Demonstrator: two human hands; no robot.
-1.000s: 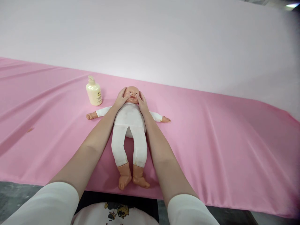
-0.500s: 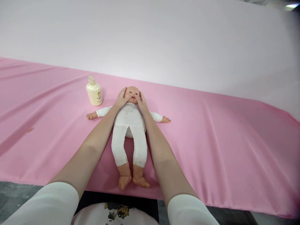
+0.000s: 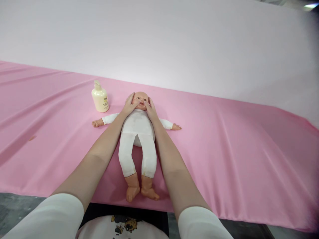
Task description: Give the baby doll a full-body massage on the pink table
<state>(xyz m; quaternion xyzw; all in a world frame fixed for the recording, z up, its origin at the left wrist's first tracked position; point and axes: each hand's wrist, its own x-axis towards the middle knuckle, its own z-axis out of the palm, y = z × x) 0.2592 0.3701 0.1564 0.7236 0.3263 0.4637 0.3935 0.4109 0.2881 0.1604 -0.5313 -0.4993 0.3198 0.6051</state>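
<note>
A baby doll with a white cloth body lies on its back on a pink cloth, its head at the far end and its feet towards me. My left hand cups the left side of the doll's head, thumb on the cheek by the mouth. On the opposite side my right hand holds the head the same way, its thumb also beside the mouth. Both hands' fingers curve along the sides of the head and are partly hidden. The doll's arms stretch out sideways beyond my forearms.
A cream pump bottle stands upright to the left of the doll's head. The pink cloth has folds and covers the table to its front edge. A white wall rises behind it. Grey floor shows below the edge.
</note>
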